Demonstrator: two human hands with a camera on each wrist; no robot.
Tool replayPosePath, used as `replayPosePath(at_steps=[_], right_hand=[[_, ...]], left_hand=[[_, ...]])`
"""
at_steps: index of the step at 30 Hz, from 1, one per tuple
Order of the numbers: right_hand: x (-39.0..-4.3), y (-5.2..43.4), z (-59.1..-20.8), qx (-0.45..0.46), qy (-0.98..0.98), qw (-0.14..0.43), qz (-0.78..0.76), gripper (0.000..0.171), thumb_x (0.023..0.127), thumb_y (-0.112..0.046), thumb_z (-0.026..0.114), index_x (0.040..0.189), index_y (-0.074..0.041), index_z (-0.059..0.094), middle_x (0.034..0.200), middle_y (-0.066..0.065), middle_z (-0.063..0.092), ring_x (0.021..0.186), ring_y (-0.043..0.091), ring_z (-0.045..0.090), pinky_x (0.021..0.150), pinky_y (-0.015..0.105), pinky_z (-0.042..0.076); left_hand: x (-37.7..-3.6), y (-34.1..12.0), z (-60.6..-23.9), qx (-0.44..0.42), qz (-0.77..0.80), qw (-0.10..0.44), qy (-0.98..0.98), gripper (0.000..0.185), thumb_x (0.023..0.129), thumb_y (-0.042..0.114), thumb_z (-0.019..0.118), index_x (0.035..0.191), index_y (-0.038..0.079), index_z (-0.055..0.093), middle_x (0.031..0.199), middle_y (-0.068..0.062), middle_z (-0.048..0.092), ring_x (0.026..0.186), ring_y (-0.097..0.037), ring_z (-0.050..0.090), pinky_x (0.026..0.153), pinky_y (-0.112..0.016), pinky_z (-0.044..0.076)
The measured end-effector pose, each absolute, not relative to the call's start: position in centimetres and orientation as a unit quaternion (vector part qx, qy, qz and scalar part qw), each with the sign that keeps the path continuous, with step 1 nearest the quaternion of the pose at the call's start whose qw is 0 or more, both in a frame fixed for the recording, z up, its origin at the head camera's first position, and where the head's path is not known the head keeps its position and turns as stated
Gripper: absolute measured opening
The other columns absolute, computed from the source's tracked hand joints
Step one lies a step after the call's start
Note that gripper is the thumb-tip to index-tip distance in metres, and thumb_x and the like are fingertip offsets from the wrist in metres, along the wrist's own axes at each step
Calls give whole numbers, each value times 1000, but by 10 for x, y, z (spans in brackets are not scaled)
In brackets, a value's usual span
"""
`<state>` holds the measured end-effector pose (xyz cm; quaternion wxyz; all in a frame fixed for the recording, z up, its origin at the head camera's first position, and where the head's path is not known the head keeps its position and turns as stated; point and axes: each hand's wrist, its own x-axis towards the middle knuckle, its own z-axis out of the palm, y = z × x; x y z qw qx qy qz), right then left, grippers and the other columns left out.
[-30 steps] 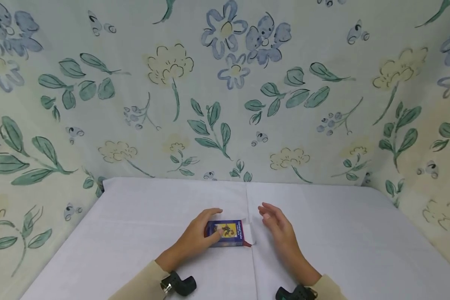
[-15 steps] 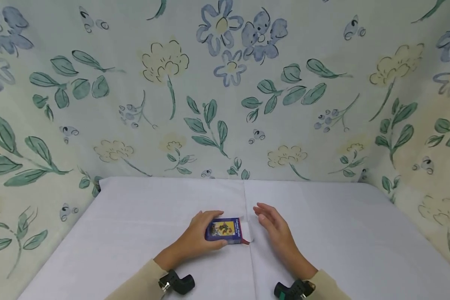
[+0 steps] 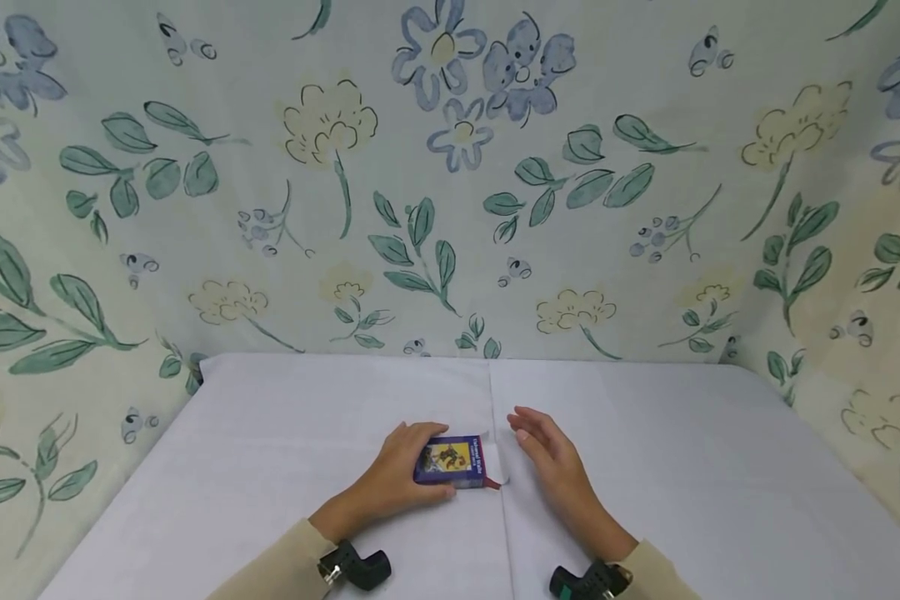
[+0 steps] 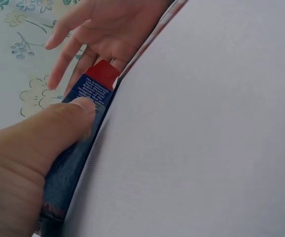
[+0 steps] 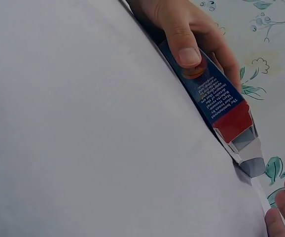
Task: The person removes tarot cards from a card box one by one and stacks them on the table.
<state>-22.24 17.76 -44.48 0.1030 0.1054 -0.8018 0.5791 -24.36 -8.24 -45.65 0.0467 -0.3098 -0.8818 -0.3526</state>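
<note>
Since half a second ago little is changing; the left hand (image 3: 397, 475) is staying clamped on the card box (image 3: 453, 462), and the right hand (image 3: 551, 462) is still hovering just beside the box's open end, fingers relaxed and spread, holding nothing. A second ago the box was sitting slightly nearer the person; it is now lying flat near the middle of the white table (image 3: 682, 467), just left of the cloth's centre crease. Its long axis is running left to right, with the red end and opened white flap (image 5: 251, 158) pointing toward the right hand; the left thumb (image 5: 184, 47) is pressing on the near long side while the fingers are curling over the far one. Bare tabletop is stretching wide on both sides and toward the floral backdrop (image 3: 450, 208), which is closing in the back and flanks.
</note>
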Motion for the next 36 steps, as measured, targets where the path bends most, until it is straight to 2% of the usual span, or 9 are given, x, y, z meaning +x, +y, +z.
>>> replayPosePath(at_steps=[9, 19, 20, 23, 27, 30, 36], right_hand=[[-222, 178, -445, 101, -807, 100, 573, 42, 100, -30, 54, 137, -12, 49, 132, 2, 58, 127, 19, 50, 102, 37, 39], [-223, 177, -444, 84, -810, 95, 573, 40, 100, -27, 54, 137, -14, 48, 131, 0, 58, 126, 16, 51, 102, 38, 40], [-223, 177, -444, 82, -809, 94, 574, 40, 99, -27, 54, 137, -14, 48, 131, 0, 58, 126, 16, 51, 102, 38, 40], [-223, 177, -444, 79, -806, 90, 580, 40, 100, -26, 54, 137, -14, 48, 131, 0, 58, 126, 16, 51, 103, 37, 39], [-224, 177, -444, 84, -799, 87, 588, 39, 100, -25, 54, 136, -12, 48, 131, 2, 59, 126, 18, 51, 103, 37, 39], [-224, 177, -445, 89, -798, 87, 590, 40, 100, -25, 54, 136, -11, 48, 131, 4, 58, 126, 19, 51, 103, 38, 39], [-224, 177, -445, 84, -802, 87, 585, 40, 99, -25, 55, 136, -13, 49, 129, 1, 59, 124, 16, 53, 102, 35, 40]], left_hand=[[-243, -81, -455, -311, -342, 46, -886, 78, 76, 52, 76, 138, 13, 47, 139, -2, 48, 132, -23, 40, 113, -55, 11], [-243, -82, -454, -301, -337, 46, -891, 74, 77, 51, 75, 136, 16, 49, 137, 2, 48, 131, -20, 41, 114, -50, 11], [-243, -82, -454, -300, -339, 47, -890, 73, 77, 51, 76, 136, 16, 49, 137, 3, 48, 130, -19, 41, 114, -50, 12], [-241, -83, -454, -288, -348, 58, -890, 71, 77, 48, 77, 134, 16, 50, 132, 3, 50, 123, -17, 44, 109, -47, 27], [-240, -83, -454, -262, -351, 90, -894, 69, 76, 46, 78, 133, 15, 52, 123, 4, 52, 109, -11, 44, 91, -38, 42], [-240, -83, -453, -255, -353, 105, -894, 69, 76, 46, 78, 132, 16, 52, 118, 7, 53, 104, -8, 44, 87, -35, 42], [-239, -82, -452, -264, -367, 109, -885, 68, 74, 47, 79, 131, 19, 53, 116, 12, 55, 102, -5, 46, 87, -36, 41]])
